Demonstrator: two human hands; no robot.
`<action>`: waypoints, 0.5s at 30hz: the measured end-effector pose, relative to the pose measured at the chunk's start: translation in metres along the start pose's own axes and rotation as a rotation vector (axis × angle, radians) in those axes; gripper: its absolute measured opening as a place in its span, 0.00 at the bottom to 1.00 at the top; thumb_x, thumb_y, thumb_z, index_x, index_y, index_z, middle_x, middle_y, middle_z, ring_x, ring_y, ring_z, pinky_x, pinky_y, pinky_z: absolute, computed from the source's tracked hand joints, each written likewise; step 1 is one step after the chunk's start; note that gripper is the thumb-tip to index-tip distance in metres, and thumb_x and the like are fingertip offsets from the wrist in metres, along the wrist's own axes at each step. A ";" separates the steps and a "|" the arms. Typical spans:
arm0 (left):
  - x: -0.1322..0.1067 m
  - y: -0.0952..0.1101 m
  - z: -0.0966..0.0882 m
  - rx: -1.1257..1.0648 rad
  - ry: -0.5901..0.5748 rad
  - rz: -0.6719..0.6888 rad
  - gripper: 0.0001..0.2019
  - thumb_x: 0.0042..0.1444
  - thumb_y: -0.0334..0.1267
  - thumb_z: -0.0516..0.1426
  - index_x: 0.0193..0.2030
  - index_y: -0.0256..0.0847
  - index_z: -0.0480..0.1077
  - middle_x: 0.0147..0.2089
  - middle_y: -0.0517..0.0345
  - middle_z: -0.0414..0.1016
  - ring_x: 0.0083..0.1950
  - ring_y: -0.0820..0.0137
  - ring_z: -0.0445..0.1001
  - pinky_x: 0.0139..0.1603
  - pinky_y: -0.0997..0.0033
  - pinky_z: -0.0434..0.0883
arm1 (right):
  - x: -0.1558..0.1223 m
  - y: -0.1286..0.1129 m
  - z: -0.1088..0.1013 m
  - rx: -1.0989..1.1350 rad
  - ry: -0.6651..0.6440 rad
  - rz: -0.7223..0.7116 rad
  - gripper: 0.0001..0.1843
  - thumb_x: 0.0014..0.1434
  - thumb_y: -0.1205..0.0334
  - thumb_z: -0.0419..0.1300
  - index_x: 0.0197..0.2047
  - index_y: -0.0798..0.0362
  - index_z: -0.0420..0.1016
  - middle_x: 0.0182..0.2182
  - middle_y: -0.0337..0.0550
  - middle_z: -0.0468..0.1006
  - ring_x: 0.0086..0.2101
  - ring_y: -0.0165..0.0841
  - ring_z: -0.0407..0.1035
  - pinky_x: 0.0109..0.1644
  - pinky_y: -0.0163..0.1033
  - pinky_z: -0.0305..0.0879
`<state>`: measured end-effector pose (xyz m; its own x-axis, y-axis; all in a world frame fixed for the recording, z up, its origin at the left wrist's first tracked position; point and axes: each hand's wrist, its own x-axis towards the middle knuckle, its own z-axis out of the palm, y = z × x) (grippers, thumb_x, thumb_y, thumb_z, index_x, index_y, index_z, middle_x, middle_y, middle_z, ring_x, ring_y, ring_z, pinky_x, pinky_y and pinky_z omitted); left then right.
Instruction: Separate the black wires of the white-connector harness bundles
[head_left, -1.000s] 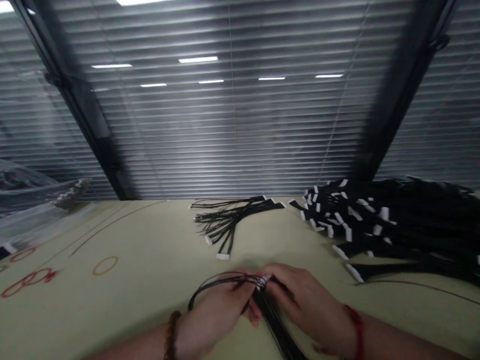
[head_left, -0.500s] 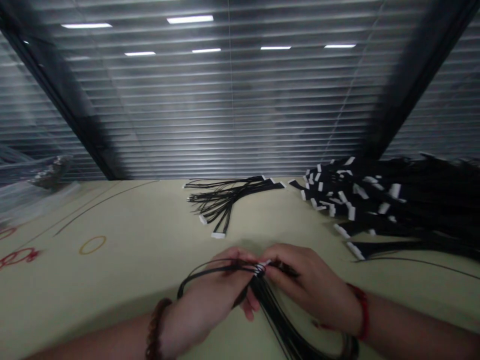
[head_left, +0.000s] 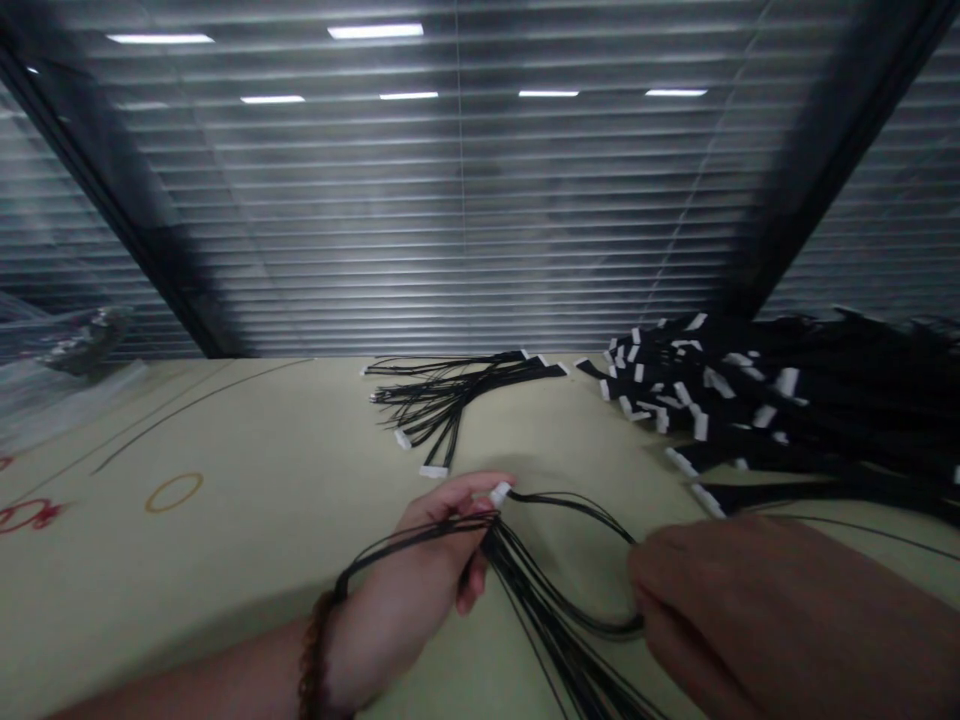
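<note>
At 6 o'clock on the pale green desk (head_left: 225,540): black wire harness (head_left: 540,610), clamped in left hand (head_left: 397,600) grip; right hand (head_left: 720,610) at 4 o'clock against a wire loop (head_left: 592,515), grip unclear. Harness bundle (head_left: 442,400) at 12 o'clock; harness pile (head_left: 750,410) at 2 o'clock.

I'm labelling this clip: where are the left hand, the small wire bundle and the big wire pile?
left hand (head_left: 409,575): head view, middle of the hand.
small wire bundle (head_left: 442,405): head view, on its black wires.
big wire pile (head_left: 757,410): head view, on its black wires among the white connectors.
</note>
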<state>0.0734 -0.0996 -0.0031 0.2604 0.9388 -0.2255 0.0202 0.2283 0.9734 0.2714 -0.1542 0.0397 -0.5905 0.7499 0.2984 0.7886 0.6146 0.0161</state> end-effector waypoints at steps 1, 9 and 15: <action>0.000 0.001 0.000 -0.018 0.010 0.008 0.16 0.51 0.34 0.55 0.47 0.36 0.70 0.18 0.66 0.64 0.15 0.80 0.55 0.13 0.83 0.52 | -0.005 0.002 0.002 -0.041 -0.071 -0.044 0.10 0.45 0.70 0.56 0.16 0.51 0.65 0.11 0.40 0.65 0.11 0.30 0.55 0.16 0.38 0.35; -0.009 -0.001 0.002 -0.166 -0.112 -0.014 0.18 0.51 0.37 0.56 0.50 0.41 0.68 0.15 0.69 0.61 0.12 0.81 0.53 0.11 0.84 0.51 | 0.021 -0.012 0.023 0.592 -0.225 0.273 0.13 0.56 0.70 0.49 0.23 0.52 0.69 0.22 0.36 0.71 0.23 0.26 0.62 0.25 0.32 0.51; -0.011 -0.005 0.003 -0.235 -0.199 0.005 0.14 0.50 0.40 0.58 0.44 0.41 0.70 0.15 0.68 0.62 0.11 0.81 0.53 0.10 0.84 0.51 | 0.031 -0.017 0.037 0.819 -0.183 0.384 0.13 0.53 0.70 0.50 0.19 0.55 0.64 0.15 0.32 0.57 0.19 0.22 0.52 0.21 0.28 0.46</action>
<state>0.0737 -0.1124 -0.0056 0.4447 0.8762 -0.1860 -0.1994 0.2993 0.9331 0.2332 -0.1329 0.0133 -0.3864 0.9222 -0.0133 0.6101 0.2447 -0.7536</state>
